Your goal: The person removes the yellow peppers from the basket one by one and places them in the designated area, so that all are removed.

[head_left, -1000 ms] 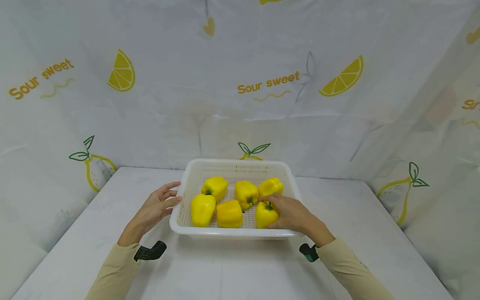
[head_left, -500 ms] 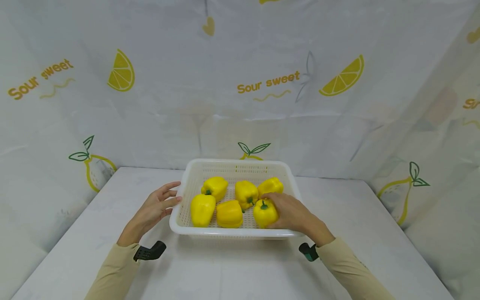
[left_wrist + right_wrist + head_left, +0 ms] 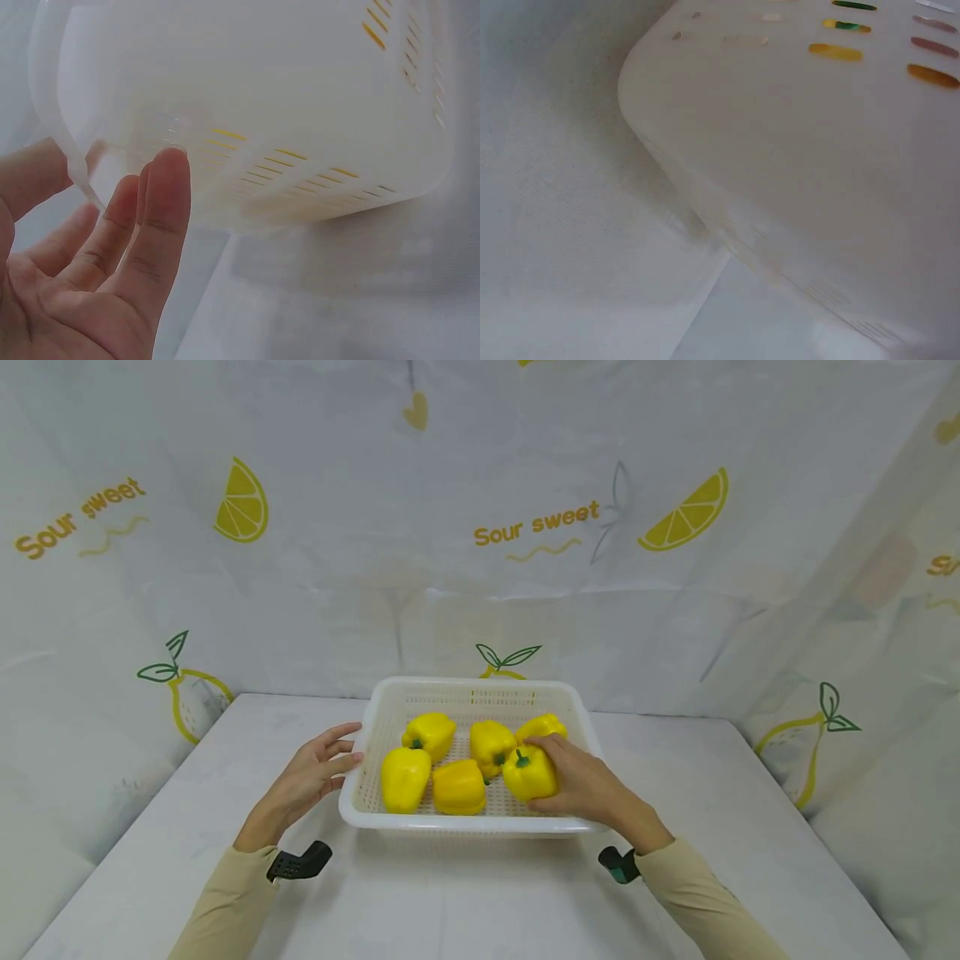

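Watching remotely, I judge the near-right yellow pepper (image 3: 529, 774) in the basket (image 3: 465, 823) light, firm, slick, best held by its sides; my right hand (image 3: 589, 783) curls its fingers round it, my left hand (image 3: 309, 778) spreads its own.

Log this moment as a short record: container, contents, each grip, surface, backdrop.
Container: white slotted plastic basket
Contents not held: five yellow bell peppers
Right grip: holds a sixth yellow bell pepper, green stem showing
Left grip: at the basket's left end
Surface: white tabletop
Backdrop: pale lemon-print sheet with "Sour sweet" lettering
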A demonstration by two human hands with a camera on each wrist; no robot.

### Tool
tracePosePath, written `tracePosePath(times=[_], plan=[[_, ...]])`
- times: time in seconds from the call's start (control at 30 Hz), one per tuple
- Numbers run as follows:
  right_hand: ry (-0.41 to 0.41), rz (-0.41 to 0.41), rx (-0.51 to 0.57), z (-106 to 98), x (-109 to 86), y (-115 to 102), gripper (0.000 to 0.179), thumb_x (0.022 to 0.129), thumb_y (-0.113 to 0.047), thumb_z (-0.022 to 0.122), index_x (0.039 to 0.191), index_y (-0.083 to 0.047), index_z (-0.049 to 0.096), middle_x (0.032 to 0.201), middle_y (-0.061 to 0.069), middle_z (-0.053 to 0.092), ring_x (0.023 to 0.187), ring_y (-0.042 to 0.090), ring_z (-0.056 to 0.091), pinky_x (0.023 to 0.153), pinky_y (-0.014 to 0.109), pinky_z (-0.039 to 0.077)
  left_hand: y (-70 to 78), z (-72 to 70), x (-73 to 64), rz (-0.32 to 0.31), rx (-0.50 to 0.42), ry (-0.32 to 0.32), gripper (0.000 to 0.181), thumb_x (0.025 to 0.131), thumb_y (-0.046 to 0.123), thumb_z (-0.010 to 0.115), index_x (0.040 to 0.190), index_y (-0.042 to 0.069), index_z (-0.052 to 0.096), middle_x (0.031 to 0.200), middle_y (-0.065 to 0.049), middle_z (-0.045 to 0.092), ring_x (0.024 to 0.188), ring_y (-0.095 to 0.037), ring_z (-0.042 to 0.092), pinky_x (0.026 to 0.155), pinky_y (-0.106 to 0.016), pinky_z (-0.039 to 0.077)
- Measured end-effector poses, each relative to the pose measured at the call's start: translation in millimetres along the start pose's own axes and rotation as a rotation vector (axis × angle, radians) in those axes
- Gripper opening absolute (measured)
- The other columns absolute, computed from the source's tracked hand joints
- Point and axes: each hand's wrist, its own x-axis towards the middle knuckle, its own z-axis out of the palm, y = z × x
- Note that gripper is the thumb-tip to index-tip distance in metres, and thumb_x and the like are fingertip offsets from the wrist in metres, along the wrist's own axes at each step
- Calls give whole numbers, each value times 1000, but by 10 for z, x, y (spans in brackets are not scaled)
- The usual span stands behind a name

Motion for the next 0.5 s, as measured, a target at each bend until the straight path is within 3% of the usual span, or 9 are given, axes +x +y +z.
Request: tracePosePath(times=[0.23,0.5], plan=[[51,12,65,-14,-14,3,89,72,-32,89,143,-5,41,137,12,57,117,27,59,101,51,51,2,-9,-21,12,18,-6,75,97,22,65,156,6,22,126,-11,55,101,-9,62,85,-25,57],[166,-65,97,-139,-55,19,87,74,-27,89,143,-5,41,137,13,55,116,27,59,100,50,52,-8,-7,3,2,14,-2,73,97,20,65,156,8,25,120,-3,57,98,-9,62,83,-25,57]])
